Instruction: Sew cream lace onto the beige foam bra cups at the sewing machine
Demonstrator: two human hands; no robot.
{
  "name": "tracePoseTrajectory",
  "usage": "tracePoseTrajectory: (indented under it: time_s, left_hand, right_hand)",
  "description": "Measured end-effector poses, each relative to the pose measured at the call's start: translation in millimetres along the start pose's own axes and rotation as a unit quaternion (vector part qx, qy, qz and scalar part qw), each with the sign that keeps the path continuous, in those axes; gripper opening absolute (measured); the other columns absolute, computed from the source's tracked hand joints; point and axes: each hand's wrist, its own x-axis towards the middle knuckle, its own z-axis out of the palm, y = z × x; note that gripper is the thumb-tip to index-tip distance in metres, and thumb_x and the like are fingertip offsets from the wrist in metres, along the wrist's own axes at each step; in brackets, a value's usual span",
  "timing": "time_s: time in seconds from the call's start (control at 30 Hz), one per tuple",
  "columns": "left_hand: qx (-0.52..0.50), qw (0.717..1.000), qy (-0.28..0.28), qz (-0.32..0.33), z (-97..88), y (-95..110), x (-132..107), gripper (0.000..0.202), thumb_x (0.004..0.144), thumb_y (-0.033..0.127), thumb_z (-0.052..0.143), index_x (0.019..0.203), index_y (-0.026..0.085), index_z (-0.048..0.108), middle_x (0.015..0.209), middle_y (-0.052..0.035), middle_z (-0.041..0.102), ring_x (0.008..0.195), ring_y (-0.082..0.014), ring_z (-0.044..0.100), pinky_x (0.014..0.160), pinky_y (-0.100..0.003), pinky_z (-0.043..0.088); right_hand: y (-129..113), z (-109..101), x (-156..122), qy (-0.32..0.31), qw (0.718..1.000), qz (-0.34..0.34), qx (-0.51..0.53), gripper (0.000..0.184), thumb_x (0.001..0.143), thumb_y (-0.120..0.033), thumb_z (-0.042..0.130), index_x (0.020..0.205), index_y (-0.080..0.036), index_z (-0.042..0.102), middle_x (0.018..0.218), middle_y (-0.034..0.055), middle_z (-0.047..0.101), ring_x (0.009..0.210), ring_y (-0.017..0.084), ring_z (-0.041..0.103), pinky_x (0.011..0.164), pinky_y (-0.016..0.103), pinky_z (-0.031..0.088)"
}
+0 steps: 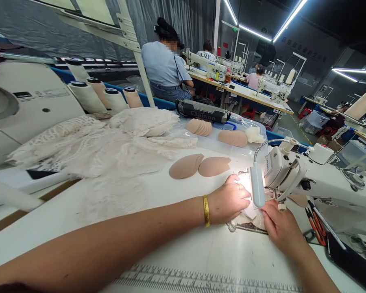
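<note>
A sewing machine stands at the right, its small lamp shining on a pale piece of fabric by the needle area. My left hand, with a gold bracelet at the wrist, rests on the fabric's left side, fingers bent and closed on it. Close to the presser foot, my right hand pinches the fabric's near right edge between thumb and fingers. Glare and the lamp hide part of the cloth and the needle. Two beige oval pads lie beyond my left hand.
White lace fabric is heaped at the left, near thread cones. A plastic tray holds stacked beige ovals. Orange-handled scissors and a black phone lie right. A printed ruler runs along the front. Co-workers sit beyond.
</note>
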Motion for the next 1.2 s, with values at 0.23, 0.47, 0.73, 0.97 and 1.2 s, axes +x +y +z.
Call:
tracePoseTrajectory:
  time_s: [0.23, 0.47, 0.73, 0.97, 1.2]
  left_hand:
    - [0.009, 0.999, -0.004, 0.036, -10.3, 24.5, -7.8, 0.013, 0.079, 0.007, 0.057, 0.075, 0.019, 0.054, 0.082, -0.0011, 0.064, 0.075, -0.0197, 0.057, 0.085, -0.045, 0.034]
    - [-0.006, 0.999, -0.016, 0.029, -6.0, 8.7, 1.4, 0.012, 0.077, 0.008, 0.060, 0.072, 0.018, 0.057, 0.079, -0.0005, 0.065, 0.074, -0.0188, 0.057, 0.086, -0.045, 0.033]
    - [-0.045, 0.998, -0.010, 0.032, -5.2, -12.6, 6.9, 0.016, 0.087, 0.011, 0.057, 0.078, 0.021, 0.066, 0.093, -0.0019, 0.072, 0.083, -0.0200, 0.061, 0.095, -0.046, 0.033]
    - [0.004, 1.000, -0.006, 0.016, 8.5, -18.5, 13.7, 0.014, 0.084, 0.009, 0.061, 0.081, 0.020, 0.068, 0.087, -0.0045, 0.072, 0.082, -0.0216, 0.062, 0.093, -0.047, 0.034]
    - [0.040, 0.995, -0.087, -0.023, -46.4, 56.8, -49.8, 0.014, 0.088, 0.031, 0.073, 0.089, 0.020, 0.066, 0.090, -0.0031, 0.070, 0.080, -0.0221, 0.064, 0.093, -0.049, 0.040]
  right_hand:
    - [-7.6, -7.3, 3.5, -0.083, 0.995, -0.035, 0.042, 0.029, 0.095, -0.005, 0.044, 0.103, -0.024, 0.065, 0.088, 0.0030, 0.061, 0.084, 0.020, 0.057, 0.068, 0.028, 0.045]
    - [-1.8, 6.8, 1.2, -0.041, 0.999, -0.014, -0.005, 0.030, 0.094, -0.008, 0.044, 0.103, -0.025, 0.068, 0.091, 0.0052, 0.064, 0.086, 0.022, 0.061, 0.065, 0.029, 0.047]
    - [2.2, 18.3, 2.8, -0.017, 0.998, 0.012, -0.059, 0.031, 0.095, -0.014, 0.045, 0.110, -0.027, 0.068, 0.106, 0.0064, 0.071, 0.088, 0.023, 0.065, 0.068, 0.031, 0.053]
    - [2.3, 13.0, 6.6, 0.014, 0.999, 0.002, -0.048, 0.027, 0.098, -0.015, 0.044, 0.108, -0.025, 0.067, 0.100, 0.0071, 0.071, 0.087, 0.023, 0.066, 0.069, 0.032, 0.053]
    - [-69.2, -19.0, -3.2, 0.022, 0.984, -0.090, 0.152, 0.023, 0.106, -0.021, 0.043, 0.102, -0.027, 0.064, 0.095, 0.0049, 0.068, 0.084, 0.022, 0.067, 0.070, 0.035, 0.059]
